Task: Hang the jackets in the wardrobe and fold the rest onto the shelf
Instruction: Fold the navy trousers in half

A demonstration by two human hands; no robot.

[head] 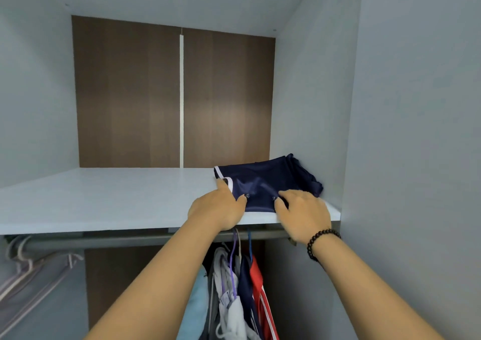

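you won't find any readable text, label, brand or number anywhere here. the folded navy garment (263,180) on the shelf (104,199) carries two small pale marks near its front edge, but they are too small and blurred for you to make out as letters or a logo.
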